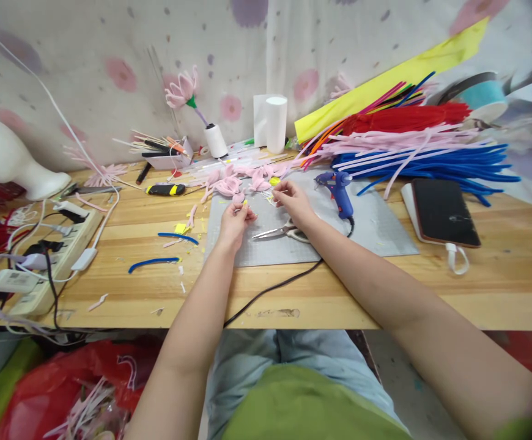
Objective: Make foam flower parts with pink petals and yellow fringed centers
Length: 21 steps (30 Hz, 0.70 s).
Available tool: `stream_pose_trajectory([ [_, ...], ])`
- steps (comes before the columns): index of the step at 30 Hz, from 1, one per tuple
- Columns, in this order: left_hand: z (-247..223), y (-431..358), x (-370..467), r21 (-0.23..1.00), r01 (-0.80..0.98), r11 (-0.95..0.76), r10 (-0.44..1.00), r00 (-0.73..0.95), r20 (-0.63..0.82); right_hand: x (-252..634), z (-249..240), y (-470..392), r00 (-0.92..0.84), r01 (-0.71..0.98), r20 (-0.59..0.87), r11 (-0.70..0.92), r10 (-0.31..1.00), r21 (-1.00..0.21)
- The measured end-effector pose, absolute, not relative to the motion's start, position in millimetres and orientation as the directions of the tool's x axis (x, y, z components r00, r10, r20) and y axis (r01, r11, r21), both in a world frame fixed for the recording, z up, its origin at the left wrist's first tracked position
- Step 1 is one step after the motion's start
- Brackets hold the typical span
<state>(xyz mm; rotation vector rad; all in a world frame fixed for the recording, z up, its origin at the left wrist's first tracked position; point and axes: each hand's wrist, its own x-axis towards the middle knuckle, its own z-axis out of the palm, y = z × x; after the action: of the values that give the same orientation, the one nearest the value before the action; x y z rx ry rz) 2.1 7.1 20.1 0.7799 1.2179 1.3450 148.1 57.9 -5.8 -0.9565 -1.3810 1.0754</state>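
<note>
My left hand (236,221) is over the left part of the grey mat (371,226), its fingers pinched at a small yellow and pink piece that is too small to make out well. To its right, my right hand (292,198) has thumb and fingertips together beside small white stems; anything between them is too small to tell. Pink petal shapes (227,185) lie just beyond both hands, with a yellow bit (274,181) among them. Scissors (284,231) rest on the mat between my forearms, partly behind the right one.
A blue glue gun (338,190) stands on the mat's right side, its black cord (270,289) crossing the front. Pipe cleaners (426,162) and a phone (447,211) are right. A cutter (166,190) and power strip (59,263) are left; a pink flower (182,90) stands behind.
</note>
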Motion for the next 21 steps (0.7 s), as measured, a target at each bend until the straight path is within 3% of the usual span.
stream_pose_trajectory([
  [4,22.4,5.9,1.8,0.947,-0.294,0.131,0.977,-0.124,-0.174,147.2,-7.5,61.8,-0.019,-0.084,0.203,0.201,0.979,-0.976],
  [10,24.3,3.7,2.2,0.929,-0.353,0.109,0.993,-0.01,-0.12,144.1,-1.4,51.0,-0.388,-0.182,0.134,0.067,0.912,-0.981],
  [13,23.0,4.1,1.6,0.926,-0.36,0.111,0.993,0.011,-0.115,145.0,1.2,48.1,-0.485,-0.191,0.103,0.01,0.868,-0.982],
  [21,20.3,6.4,-0.2,0.927,-0.356,0.118,0.991,-0.011,-0.13,147.0,0.9,49.6,-0.411,-0.203,0.137,0.056,0.901,-0.978],
])
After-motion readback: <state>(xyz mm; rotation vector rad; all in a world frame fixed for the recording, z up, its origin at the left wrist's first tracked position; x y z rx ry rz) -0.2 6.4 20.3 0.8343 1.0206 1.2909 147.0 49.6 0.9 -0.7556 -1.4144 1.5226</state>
